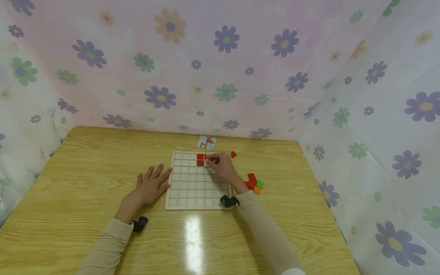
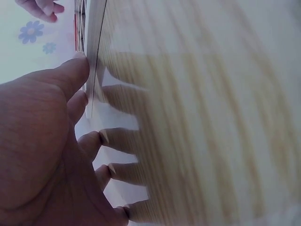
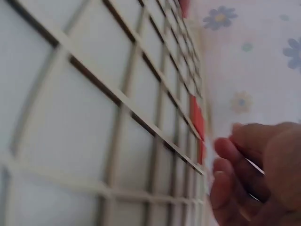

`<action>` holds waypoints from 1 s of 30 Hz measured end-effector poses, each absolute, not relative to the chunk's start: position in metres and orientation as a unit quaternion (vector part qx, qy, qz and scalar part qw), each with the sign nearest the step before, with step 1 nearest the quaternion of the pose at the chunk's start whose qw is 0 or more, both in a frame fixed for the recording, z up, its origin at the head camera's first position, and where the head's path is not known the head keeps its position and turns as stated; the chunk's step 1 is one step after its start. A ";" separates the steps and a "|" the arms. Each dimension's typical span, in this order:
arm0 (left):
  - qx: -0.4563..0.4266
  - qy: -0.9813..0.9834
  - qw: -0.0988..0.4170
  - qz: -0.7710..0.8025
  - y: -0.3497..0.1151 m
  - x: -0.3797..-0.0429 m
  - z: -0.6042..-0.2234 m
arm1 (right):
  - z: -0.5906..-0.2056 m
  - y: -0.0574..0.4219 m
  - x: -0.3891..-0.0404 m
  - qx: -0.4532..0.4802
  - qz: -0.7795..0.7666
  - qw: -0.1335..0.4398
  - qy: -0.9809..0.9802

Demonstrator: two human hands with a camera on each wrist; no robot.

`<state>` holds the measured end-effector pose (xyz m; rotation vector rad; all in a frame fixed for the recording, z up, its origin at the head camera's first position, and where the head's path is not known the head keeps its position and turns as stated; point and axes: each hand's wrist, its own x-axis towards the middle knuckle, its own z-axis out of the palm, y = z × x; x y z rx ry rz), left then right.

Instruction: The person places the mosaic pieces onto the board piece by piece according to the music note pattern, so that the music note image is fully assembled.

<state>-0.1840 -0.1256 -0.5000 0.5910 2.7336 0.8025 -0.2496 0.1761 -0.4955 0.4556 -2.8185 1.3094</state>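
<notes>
A square white grid board [image 1: 187, 184] with raised pale lines lies on the table. Red square tiles [image 1: 200, 163] fill cells near its top edge, and part of another red piece [image 1: 206, 156] shows beside my right fingertips. My right hand [image 1: 222, 167] is over the board's upper right, fingers loosely bent; the right wrist view shows no tile between its fingertips. My left hand [image 1: 149, 188] lies with fingers spread on the table, its fingertips against the board's left edge. Up close in the left wrist view, the thumb [image 2: 75, 75] touches the board's side.
Loose red, green and orange tiles [image 1: 257, 189] lie right of the board, partly behind my right wrist. A single red piece [image 1: 233, 154] sits by the upper right corner. Behind the board is a printed picture card [image 1: 206, 143]. Flowered cloth [image 1: 192, 84] borders the table.
</notes>
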 end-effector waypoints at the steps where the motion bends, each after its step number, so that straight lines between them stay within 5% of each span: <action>1: 0.203 0.933 0.115 0.273 -0.126 -0.184 -0.500 | -0.491 0.182 -0.250 0.152 0.402 -0.018 -0.903; 14: 0.200 0.932 0.120 0.278 -0.129 -0.185 -0.502 | -0.459 0.253 -0.231 0.095 0.306 -0.172 -0.932; 30: 0.203 0.930 0.125 0.281 -0.128 -0.184 -0.500 | -0.486 0.272 -0.229 0.082 0.406 -0.160 -0.896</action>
